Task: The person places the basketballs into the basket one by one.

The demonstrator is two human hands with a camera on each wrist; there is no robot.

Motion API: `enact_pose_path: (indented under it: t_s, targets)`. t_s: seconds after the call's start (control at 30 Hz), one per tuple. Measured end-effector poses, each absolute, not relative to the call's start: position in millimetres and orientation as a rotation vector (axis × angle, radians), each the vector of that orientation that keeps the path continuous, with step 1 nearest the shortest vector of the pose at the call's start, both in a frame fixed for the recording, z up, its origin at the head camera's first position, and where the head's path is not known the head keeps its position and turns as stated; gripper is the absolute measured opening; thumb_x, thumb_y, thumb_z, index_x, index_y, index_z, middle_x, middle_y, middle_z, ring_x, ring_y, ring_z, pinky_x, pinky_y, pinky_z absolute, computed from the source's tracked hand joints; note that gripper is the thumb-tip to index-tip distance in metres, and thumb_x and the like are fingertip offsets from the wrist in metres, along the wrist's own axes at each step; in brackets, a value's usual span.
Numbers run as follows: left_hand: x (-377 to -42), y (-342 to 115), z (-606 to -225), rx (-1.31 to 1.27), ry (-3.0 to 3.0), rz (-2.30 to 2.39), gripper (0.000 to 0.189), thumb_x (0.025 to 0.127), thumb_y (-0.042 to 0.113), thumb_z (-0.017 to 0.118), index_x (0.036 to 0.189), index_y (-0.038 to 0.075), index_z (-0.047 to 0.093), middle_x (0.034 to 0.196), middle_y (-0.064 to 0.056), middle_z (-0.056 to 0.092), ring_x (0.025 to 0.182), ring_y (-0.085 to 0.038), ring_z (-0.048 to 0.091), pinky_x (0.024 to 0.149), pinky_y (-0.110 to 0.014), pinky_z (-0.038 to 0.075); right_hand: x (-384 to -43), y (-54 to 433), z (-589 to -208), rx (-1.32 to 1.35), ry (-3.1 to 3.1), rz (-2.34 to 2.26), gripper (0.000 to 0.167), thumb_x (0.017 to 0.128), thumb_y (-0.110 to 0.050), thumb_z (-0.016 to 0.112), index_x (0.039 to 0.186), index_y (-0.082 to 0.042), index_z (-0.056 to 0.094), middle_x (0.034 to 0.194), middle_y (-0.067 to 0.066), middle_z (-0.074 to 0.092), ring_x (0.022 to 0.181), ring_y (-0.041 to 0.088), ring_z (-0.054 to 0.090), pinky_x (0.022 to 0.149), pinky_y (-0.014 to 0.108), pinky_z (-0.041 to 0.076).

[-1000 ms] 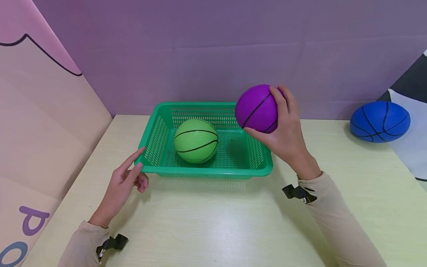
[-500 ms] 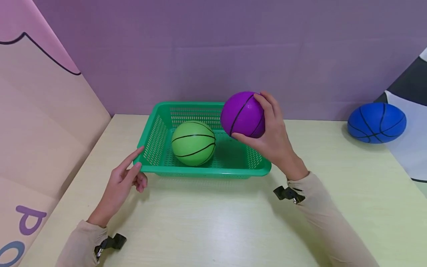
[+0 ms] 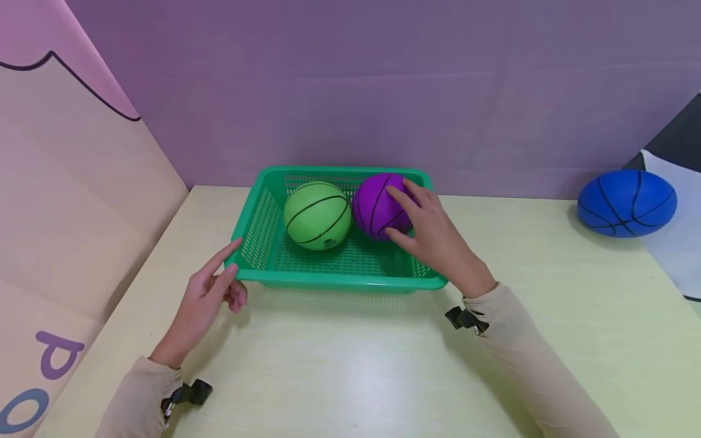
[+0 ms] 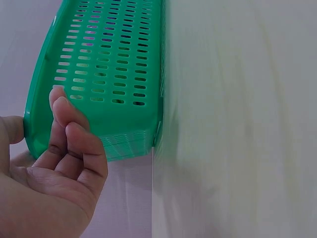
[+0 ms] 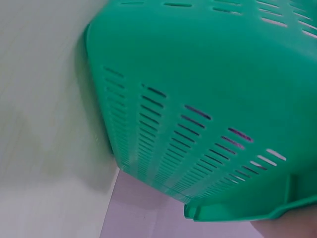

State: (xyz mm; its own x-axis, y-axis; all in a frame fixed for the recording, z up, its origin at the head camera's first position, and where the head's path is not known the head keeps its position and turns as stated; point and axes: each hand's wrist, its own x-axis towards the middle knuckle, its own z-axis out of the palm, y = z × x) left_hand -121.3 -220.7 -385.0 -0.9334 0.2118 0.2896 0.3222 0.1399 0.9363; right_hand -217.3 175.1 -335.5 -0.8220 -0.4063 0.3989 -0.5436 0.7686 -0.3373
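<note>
A green plastic basket (image 3: 328,280) with slotted walls stands on the table, a light green mini basketball (image 3: 317,216) inside it at the left. Beside that ball, in the right half of the basket, is a purple mini basketball (image 3: 378,207). My right hand (image 3: 432,234) holds the purple ball from its right side, fingers on top and thumb at the front. At the front left corner, my left hand (image 3: 205,295) pinches the basket's rim between thumb and index finger, its other fingers curled below. The right wrist view shows mostly the basket's outer wall (image 5: 198,64); the ball is hidden there.
A blue mini basketball (image 3: 627,204) rests at the back right of the pale wooden table (image 3: 350,365). Behind the table hangs a purple backdrop (image 3: 350,109), with a printed panel (image 3: 71,201) on the left.
My right hand has brought the purple ball left and down into the basket. The green ball has rolled back slightly, showing a small dark mark. My left hand stays at the corner.
</note>
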Motion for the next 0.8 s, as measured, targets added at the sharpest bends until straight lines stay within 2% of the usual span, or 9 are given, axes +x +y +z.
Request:
enact_pose_path:
  t_s: [0.23,0.5,0.8]
  targets:
    - [-121.3,-222.3,-384.1,-0.55,-2.297,-1.936,0.047,0.109,0.011,0.038,0.156,0.01,0.033,0.067,-0.019,0.062,0.054,-0.024,0.056,0.052,-0.031,0.051,-217.3,173.0,-335.8,0.729,-2.639,0.644,0.047,0.091,-0.016,0.073,0.136,-0.011,0.057,0.145,0.021,0.046,0.135,0.041,0.041,0.105,0.058,0.04]
    - [-123.0,-225.5,-387.2,-0.543,-2.347,-1.92,0.048,0.109,0.015,0.038,0.157,0.012,0.03,0.068,-0.019,0.063,0.056,-0.025,0.057,0.053,-0.03,0.053,-217.7,172.0,-336.9,0.725,-2.624,0.668,0.047,0.09,-0.013,0.074,0.133,-0.01,0.057,0.142,0.021,0.047,0.133,0.04,0.042,0.105,0.056,0.04]
    - [-122.3,-225.6,-387.5,-0.547,-2.336,-1.927,0.048,0.109,0.014,0.038,0.157,0.011,0.031,0.068,-0.018,0.063,0.055,-0.024,0.057,0.053,-0.03,0.052,-216.6,172.5,-334.6,0.714,-2.615,0.67,0.048,0.091,-0.017,0.073,0.136,-0.011,0.056,0.144,0.019,0.043,0.134,0.038,0.04,0.101,0.056,0.044]
